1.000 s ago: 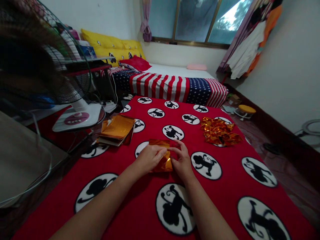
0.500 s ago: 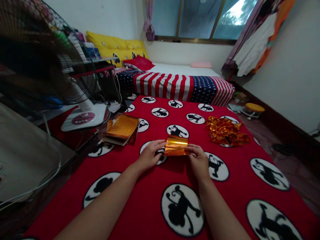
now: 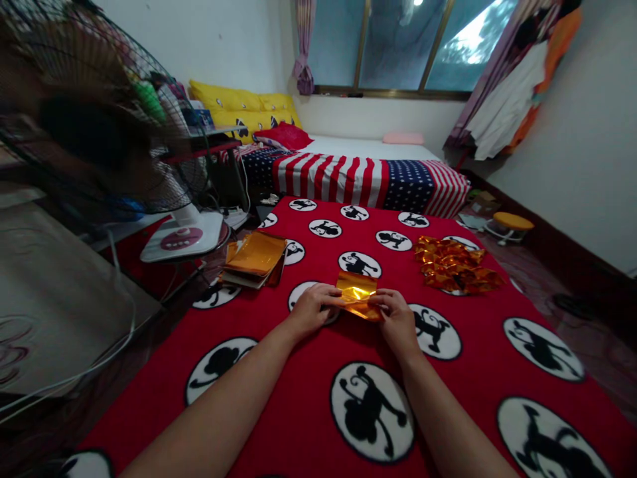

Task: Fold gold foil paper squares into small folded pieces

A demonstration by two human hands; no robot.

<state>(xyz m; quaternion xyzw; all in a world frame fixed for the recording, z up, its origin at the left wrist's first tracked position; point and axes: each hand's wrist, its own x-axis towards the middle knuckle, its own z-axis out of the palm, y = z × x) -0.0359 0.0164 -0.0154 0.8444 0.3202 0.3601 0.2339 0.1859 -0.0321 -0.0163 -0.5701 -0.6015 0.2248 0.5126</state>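
Observation:
Both my hands hold one sheet of gold foil paper (image 3: 357, 294) just above a red blanket (image 3: 308, 405) printed with black monkeys in white circles. My left hand (image 3: 312, 310) pinches the sheet's left edge. My right hand (image 3: 397, 317) pinches its right edge, fingers closed on it. The sheet is bent and partly folded between them. A stack of flat gold sheets (image 3: 256, 256) lies to the left on the blanket's edge. A heap of folded gold pieces (image 3: 455, 264) lies to the far right.
A standing fan (image 3: 94, 126) with its white base (image 3: 184, 237) is close on the left, cables trailing. Beyond the blanket is a bed with a stars-and-stripes cover (image 3: 368, 178) and yellow pillows (image 3: 243, 109). A small yellow stool (image 3: 512, 222) stands at the right wall.
The gold sheet was turned from upright to crosswise between my hands, then drawn in and creased. My hands have come a little closer together. The camera has tilted slightly.

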